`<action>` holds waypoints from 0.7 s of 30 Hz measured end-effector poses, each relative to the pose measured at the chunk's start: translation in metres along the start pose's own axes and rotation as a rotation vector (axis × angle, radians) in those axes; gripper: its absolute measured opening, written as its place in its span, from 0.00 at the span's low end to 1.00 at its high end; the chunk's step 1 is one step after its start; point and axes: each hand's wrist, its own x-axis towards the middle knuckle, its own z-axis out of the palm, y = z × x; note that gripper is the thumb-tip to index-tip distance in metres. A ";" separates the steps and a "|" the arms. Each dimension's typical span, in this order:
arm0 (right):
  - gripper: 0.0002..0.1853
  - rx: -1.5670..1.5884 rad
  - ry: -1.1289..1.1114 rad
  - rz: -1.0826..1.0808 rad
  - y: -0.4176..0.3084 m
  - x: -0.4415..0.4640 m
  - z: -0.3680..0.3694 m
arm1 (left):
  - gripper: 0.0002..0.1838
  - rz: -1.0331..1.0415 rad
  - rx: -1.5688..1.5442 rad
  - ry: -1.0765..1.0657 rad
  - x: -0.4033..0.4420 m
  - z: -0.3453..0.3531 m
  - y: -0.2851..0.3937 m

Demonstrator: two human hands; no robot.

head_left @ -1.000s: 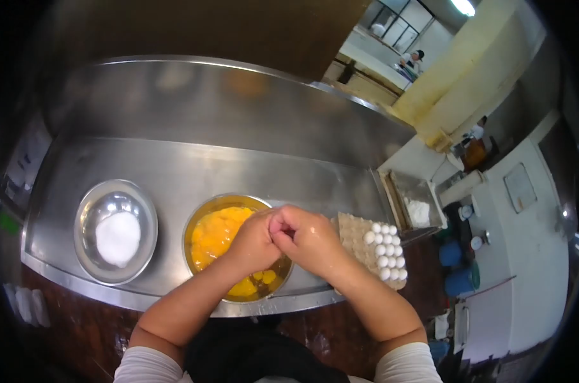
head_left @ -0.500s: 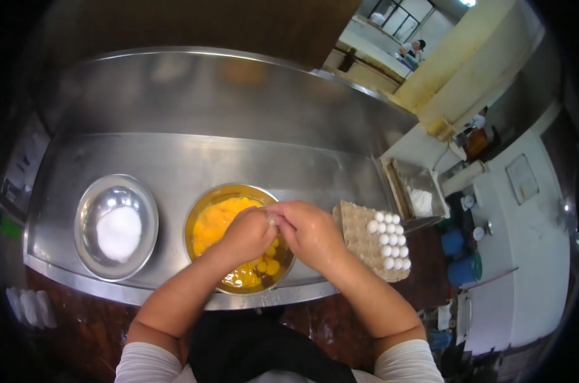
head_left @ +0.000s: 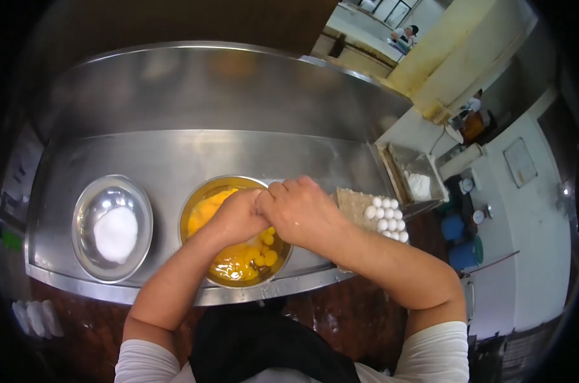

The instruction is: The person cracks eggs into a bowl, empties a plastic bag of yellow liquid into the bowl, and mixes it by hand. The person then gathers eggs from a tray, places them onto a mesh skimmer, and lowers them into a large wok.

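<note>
A metal bowl (head_left: pixel 186 214) of cracked eggs, with bright yolks and clear whites, stands near the counter's front edge. Over its right half, my left hand (head_left: pixel 238 214) and my right hand (head_left: pixel 299 210) meet, fingers curled in against each other. Whatever lies between them is hidden by the fingers; I cannot make it out. To the right of my right hand, a cardboard egg tray (head_left: pixel 353 207) carries several white eggs (head_left: pixel 386 217) on its right side, and my right forearm covers its front part.
A second metal bowl (head_left: pixel 85 255) with a white granular heap (head_left: pixel 116 235) stands on the left of the steel counter (head_left: pixel 289 150). Behind rises a steel backsplash (head_left: pixel 193 96). A clear-sided bin (head_left: pixel 417 169) is beyond the tray. Other people (head_left: pixel 404 35) are far off at upper right.
My right hand has turned over and risen slightly, its elbow swinging outward across the egg tray. Both hands stay together above the bowl. The view has shifted a little.
</note>
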 end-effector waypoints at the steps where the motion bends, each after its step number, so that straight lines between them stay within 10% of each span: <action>1: 0.05 -0.004 -0.019 0.016 0.000 0.002 0.000 | 0.10 -0.027 -0.048 0.010 0.000 0.001 -0.004; 10: 0.08 0.375 -0.063 0.089 0.011 -0.009 -0.029 | 0.13 0.145 0.235 -0.001 -0.018 0.004 -0.013; 21: 0.11 -0.015 0.205 -0.007 0.003 -0.008 0.007 | 0.12 0.115 0.196 -0.007 -0.008 0.008 -0.023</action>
